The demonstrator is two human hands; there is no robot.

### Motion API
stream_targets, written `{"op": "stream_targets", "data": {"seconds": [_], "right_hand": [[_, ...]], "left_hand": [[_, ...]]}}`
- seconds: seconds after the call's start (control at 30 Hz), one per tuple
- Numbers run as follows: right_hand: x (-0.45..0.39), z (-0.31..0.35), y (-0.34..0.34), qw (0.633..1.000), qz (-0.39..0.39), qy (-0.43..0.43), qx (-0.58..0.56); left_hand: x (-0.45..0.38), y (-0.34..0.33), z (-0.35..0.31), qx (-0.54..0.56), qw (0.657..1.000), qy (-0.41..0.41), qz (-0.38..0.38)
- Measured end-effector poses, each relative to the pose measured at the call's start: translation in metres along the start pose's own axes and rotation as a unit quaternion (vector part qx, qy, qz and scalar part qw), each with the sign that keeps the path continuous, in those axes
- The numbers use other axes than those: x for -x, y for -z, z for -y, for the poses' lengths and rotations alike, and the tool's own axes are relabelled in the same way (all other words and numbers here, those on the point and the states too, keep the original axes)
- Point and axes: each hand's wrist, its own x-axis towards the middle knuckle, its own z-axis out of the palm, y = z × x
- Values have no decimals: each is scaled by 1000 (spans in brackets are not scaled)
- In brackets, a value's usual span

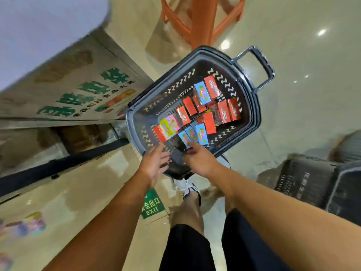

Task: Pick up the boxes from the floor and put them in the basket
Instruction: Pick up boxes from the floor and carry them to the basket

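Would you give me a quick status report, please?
Left hand and right hand open over basket rim. Boxes piled inside. More boxes blurred on floor, left. Nothing in the way.

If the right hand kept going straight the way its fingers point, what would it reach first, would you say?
Probably the blue box at the near end of the basket: the right hand points up and left at it, fingertips almost there. Depth is unclear.

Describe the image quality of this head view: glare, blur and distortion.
Head view: ceiling lights glare as bright spots on the glossy floor; motion blur smears the left edge, including the colourful boxes lying there; wide-angle distortion bends the wall sign and stretches the forearms; the basket and its boxes stay fairly sharp, both hands slightly soft.
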Motion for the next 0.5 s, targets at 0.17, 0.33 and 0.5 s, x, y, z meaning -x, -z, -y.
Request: {"op": "stream_targets", "data": {"seconds": [0.17, 0.33, 0.5], "right_hand": [[117, -14, 40, 998, 16, 0, 62], [199, -25, 87, 957, 27, -9, 287], [253, -26, 127, 920, 30, 2, 390]], "left_hand": [[144, 27, 12, -32, 999, -39, -15], [250, 61, 47, -70, 992, -83, -65], [320, 87, 109, -23, 987, -86, -134]]}}
